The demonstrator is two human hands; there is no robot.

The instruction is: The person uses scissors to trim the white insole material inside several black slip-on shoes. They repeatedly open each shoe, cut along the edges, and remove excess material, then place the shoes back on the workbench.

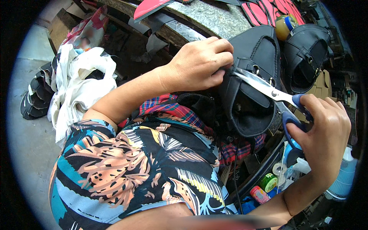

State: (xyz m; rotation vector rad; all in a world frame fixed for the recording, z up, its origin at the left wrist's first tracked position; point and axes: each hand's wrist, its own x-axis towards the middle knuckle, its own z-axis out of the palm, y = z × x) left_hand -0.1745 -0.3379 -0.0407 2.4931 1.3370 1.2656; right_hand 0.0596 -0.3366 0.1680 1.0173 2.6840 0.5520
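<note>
A black loafer (251,97) with a strap and metal rings lies in front of me, its toe pointing away. My right hand (326,126) grips a pair of scissors (264,87) by its dark blue handles. The metal blades reach left across the shoe's strap, their tips close to my left fingers. At the shoe's left edge, my left hand (207,63) is closed in a pinch by the strap's end. What lies between its fingertips is hidden. A second black loafer (304,61) of the same kind sits just right of the first.
A worn worktable (203,19) holds red and black cut pieces (264,13) and a jar (285,27) of yellowish stuff. White cloth (84,73) and stacked black pieces (36,96) lie at left. Low at right are tape rolls (280,168), small tins (268,182) and a blue fan-like cage (343,176).
</note>
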